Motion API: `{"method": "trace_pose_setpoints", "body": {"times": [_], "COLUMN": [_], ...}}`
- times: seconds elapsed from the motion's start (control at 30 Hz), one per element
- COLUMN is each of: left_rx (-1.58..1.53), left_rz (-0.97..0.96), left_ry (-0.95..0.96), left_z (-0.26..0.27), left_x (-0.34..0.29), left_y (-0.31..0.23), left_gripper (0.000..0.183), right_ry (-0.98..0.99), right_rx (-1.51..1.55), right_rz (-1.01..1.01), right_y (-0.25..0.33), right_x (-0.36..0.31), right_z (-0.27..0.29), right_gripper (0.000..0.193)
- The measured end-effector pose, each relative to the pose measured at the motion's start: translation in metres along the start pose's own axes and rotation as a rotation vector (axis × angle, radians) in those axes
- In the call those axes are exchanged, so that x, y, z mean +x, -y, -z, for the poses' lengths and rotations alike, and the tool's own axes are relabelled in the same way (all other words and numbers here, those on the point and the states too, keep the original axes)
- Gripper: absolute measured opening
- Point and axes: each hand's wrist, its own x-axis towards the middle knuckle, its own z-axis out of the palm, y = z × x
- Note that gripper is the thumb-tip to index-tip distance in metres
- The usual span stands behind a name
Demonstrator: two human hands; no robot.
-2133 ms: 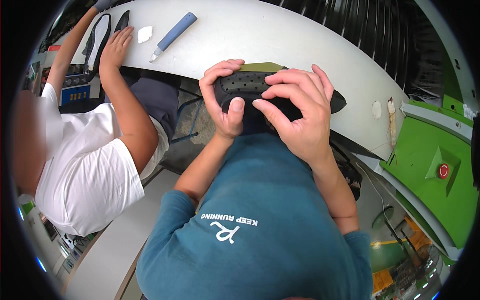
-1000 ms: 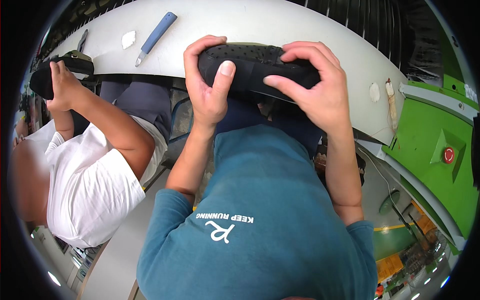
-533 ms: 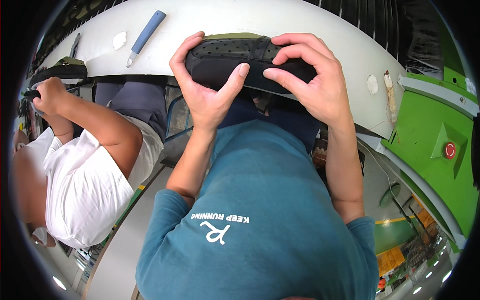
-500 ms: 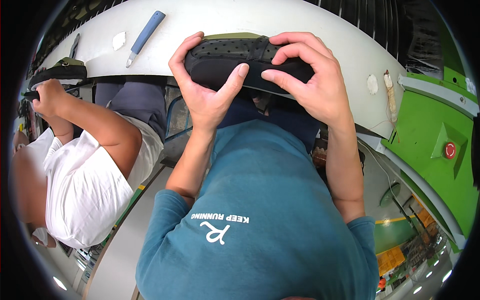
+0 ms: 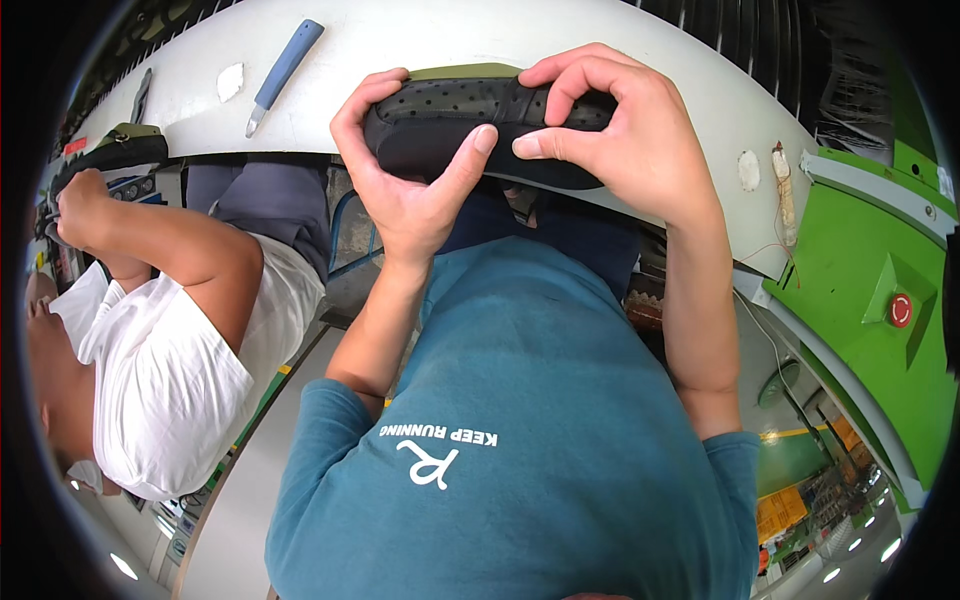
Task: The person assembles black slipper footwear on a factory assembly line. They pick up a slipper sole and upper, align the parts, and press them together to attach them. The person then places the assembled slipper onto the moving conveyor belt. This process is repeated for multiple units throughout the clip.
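Black dotted shoe (image 5: 478, 103) at twelve o'clock, held: left hand (image 5: 403, 190) wraps its nine-o'clock end, right hand (image 5: 642, 142) grips its three-o'clock end.

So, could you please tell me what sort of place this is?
Probably a shoe workshop or factory floor: a black shoe-like piece is being held, a blue-handled tool lies on the white table, and a green machine with a red button stands to the right.

I see dark ribbed strips along the far edge of a long white table (image 5: 735, 125), a green machine housing (image 5: 840, 250) at its right end, a pale bench (image 5: 240, 510) behind, green floor (image 5: 785, 470) crossed by a yellow line (image 5: 790, 434), and bright lights (image 5: 123, 567) further off.
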Motion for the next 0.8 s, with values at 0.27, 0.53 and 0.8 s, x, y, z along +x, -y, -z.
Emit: {"method": "trace_pose_setpoints", "body": {"times": [0.27, 0.53, 0.8], "left_rx": [-0.071, -0.073, 0.079], "left_rz": [0.018, 0.058, -0.015], "left_ry": [-0.046, -0.055, -0.035], "left_z": [-0.002, -0.003, -0.001], "left_x": [-0.002, -0.003, 0.000], "left_y": [0.005, -0.002, -0.001], "left_gripper": [0.083, 0.082, 0.082], "right_ry": [0.073, 0.144, 0.126], "right_rx": [0.240, 0.429, 0.546], "right_rz": [-0.097, -0.147, -0.164], "right_y": [-0.020, -0.039, -0.058], "right_x": [0.001, -0.004, -0.015], "right_z": [0.012, 0.030, 0.040], "right_gripper": [0.038, 0.034, 0.031]}}
